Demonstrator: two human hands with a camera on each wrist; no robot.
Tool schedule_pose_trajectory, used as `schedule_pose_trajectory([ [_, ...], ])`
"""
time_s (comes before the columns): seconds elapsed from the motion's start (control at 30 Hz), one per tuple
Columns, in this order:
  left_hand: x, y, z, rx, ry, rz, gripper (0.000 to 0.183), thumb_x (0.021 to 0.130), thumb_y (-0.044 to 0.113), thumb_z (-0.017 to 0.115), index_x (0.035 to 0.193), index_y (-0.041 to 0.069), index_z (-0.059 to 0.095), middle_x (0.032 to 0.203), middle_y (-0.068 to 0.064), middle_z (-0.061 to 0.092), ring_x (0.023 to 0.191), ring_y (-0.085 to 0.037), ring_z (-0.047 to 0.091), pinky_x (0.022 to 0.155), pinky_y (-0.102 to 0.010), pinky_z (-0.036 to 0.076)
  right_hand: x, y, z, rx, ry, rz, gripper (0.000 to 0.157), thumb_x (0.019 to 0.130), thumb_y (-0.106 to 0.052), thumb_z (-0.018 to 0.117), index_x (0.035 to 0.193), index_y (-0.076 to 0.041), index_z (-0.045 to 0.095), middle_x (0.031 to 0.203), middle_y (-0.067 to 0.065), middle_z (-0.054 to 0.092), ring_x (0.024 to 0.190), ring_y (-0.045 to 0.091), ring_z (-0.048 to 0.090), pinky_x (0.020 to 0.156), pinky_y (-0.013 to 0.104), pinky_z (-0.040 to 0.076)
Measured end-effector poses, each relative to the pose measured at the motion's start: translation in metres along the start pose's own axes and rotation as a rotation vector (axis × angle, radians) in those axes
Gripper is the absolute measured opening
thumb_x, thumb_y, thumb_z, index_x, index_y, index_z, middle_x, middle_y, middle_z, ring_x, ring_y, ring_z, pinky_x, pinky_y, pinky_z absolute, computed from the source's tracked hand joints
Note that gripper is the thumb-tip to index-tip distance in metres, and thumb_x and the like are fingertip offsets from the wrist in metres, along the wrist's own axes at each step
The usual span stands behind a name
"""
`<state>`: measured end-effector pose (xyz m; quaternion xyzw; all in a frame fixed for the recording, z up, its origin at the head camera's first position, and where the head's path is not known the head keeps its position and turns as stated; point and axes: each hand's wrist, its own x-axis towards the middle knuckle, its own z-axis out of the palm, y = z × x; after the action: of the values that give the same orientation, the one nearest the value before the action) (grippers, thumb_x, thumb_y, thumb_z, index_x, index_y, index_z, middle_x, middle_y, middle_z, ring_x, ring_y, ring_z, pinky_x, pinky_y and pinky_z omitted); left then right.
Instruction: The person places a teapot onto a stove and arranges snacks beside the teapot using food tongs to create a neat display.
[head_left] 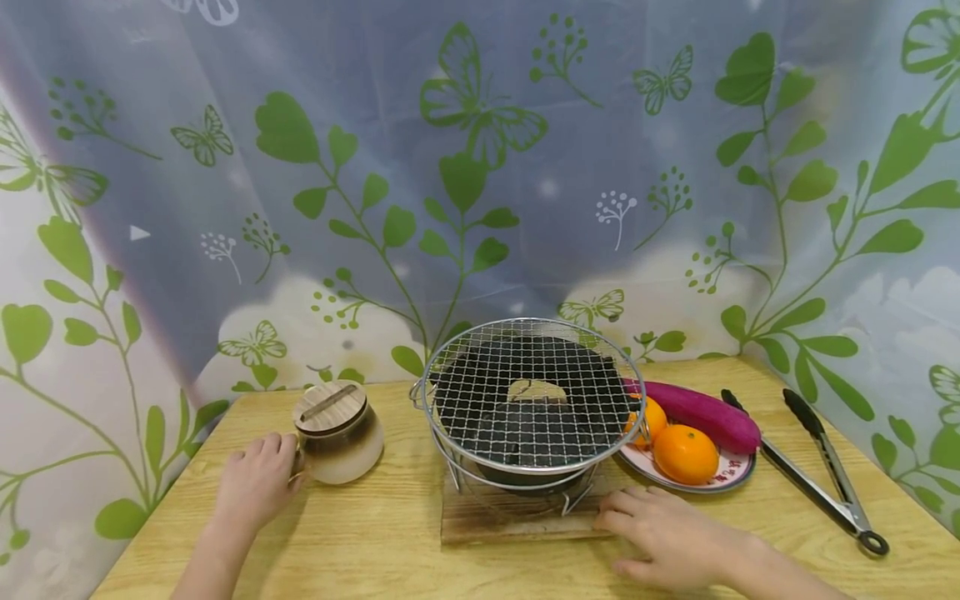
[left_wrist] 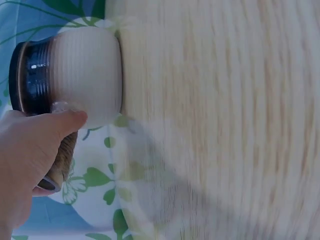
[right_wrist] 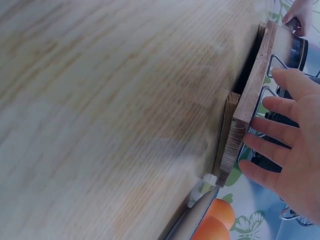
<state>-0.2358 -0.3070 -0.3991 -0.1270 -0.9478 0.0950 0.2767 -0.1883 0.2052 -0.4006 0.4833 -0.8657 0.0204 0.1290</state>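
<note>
My left hand (head_left: 258,475) is at a ceramic pot (head_left: 345,458), which is dark near the top, cream below and has a wooden lid (head_left: 330,406). In the left wrist view the thumb lies along the pot's side, and the hand grips its brown side handle (left_wrist: 64,160). The pot stands upright on the table. My right hand (head_left: 667,533) is at the right front corner of a wooden board (head_left: 517,531), fingers spread and fairly straight, fingertips right at its edge. On that board stands a small black stove (head_left: 525,479) under a round wire grill rack (head_left: 534,458).
To the right of the stove, a plate (head_left: 701,487) holds oranges (head_left: 686,454) and a long purple vegetable (head_left: 705,414). Metal tongs (head_left: 810,485) lie spread farther right on the wooden table (head_left: 375,542). Behind everything hangs a leaf-patterned cloth (head_left: 360,275).
</note>
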Motion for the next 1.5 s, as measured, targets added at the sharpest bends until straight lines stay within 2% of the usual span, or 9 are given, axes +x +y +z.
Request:
schedule_pose_trajectory([
  [0.4,-0.003,-0.005,0.000,0.068,-0.061,0.097,0.043,0.066,0.022,0.079,0.086,0.003,0.046,0.075,-0.009,0.044,0.070,-0.029,0.052,0.048,-0.037,0.042,0.000,0.001,0.001,0.012,-0.014,0.007,0.035,0.085,-0.040,0.061,0.112,-0.018,0.060,0.111,-0.002,0.056,0.099,0.016,0.053,0.083,0.040,0.046],
  [0.57,-0.004,-0.007,0.003,0.069,0.035,0.176,0.029,0.074,0.014,0.071,0.083,0.003,0.046,0.073,-0.009,0.042,0.067,-0.028,0.051,0.042,-0.034,0.038,0.000,0.000,-0.001,0.028,-0.033,0.025,0.034,0.086,-0.039,0.060,0.113,-0.018,0.060,0.111,-0.001,0.056,0.099,0.017,0.053,0.083,0.040,0.046],
  [0.67,-0.006,-0.010,0.008,0.038,0.136,0.238,0.018,0.086,0.018,0.053,0.081,0.002,0.046,0.072,-0.009,0.040,0.062,-0.027,0.048,0.040,-0.032,0.035,0.001,0.001,-0.001,0.035,-0.042,0.028,0.034,0.086,-0.039,0.060,0.113,-0.019,0.060,0.111,-0.001,0.056,0.099,0.017,0.053,0.083,0.040,0.046],
  [0.8,-0.007,-0.014,0.012,0.010,0.214,0.296,0.016,0.081,0.018,0.049,0.081,0.002,0.045,0.070,-0.008,0.039,0.058,-0.026,0.046,0.037,-0.031,0.032,0.001,0.002,0.000,0.040,-0.036,0.011,0.033,0.086,-0.039,0.060,0.112,-0.019,0.060,0.110,-0.001,0.056,0.098,0.017,0.053,0.081,0.040,0.047],
  [0.9,-0.007,-0.014,0.014,0.000,0.219,0.303,0.015,0.078,0.016,0.050,0.082,0.003,0.045,0.071,-0.008,0.038,0.058,-0.026,0.045,0.037,-0.030,0.032,0.002,0.002,0.000,0.046,-0.036,0.009,0.032,0.086,-0.039,0.060,0.112,-0.019,0.061,0.110,-0.001,0.056,0.098,0.017,0.053,0.080,0.039,0.047],
  [1.07,-0.008,-0.011,0.015,0.009,0.256,0.284,0.045,0.096,0.029,0.009,0.080,0.003,0.043,0.070,-0.008,0.037,0.057,-0.027,0.045,0.036,-0.031,0.031,0.003,0.002,-0.002,0.057,-0.058,0.021,0.032,0.087,-0.039,0.059,0.112,-0.018,0.061,0.110,-0.001,0.056,0.098,0.017,0.053,0.081,0.039,0.047],
  [1.13,-0.008,-0.009,0.015,0.018,0.268,0.273,0.051,0.097,0.031,0.003,0.079,0.003,0.042,0.070,-0.008,0.037,0.057,-0.028,0.045,0.036,-0.032,0.031,0.003,0.003,-0.002,0.059,-0.065,0.026,0.032,0.087,-0.039,0.059,0.112,-0.018,0.061,0.111,-0.001,0.056,0.098,0.017,0.053,0.081,0.039,0.047],
  [1.33,-0.008,-0.003,0.012,0.044,0.307,0.255,0.050,0.100,0.029,0.005,0.080,0.002,0.041,0.070,-0.009,0.036,0.056,-0.028,0.043,0.035,-0.033,0.032,0.002,0.003,-0.002,0.067,-0.071,0.036,0.032,0.088,-0.038,0.059,0.113,-0.019,0.061,0.111,-0.001,0.056,0.099,0.017,0.053,0.081,0.040,0.047],
  [1.5,-0.008,-0.002,0.011,0.059,0.269,0.245,0.053,0.100,0.030,-0.001,0.082,0.004,0.041,0.071,-0.009,0.036,0.056,-0.028,0.043,0.037,-0.033,0.034,0.002,0.003,-0.001,0.069,-0.071,0.049,0.031,0.087,-0.038,0.060,0.112,-0.019,0.062,0.111,-0.002,0.056,0.098,0.017,0.054,0.081,0.041,0.047],
])
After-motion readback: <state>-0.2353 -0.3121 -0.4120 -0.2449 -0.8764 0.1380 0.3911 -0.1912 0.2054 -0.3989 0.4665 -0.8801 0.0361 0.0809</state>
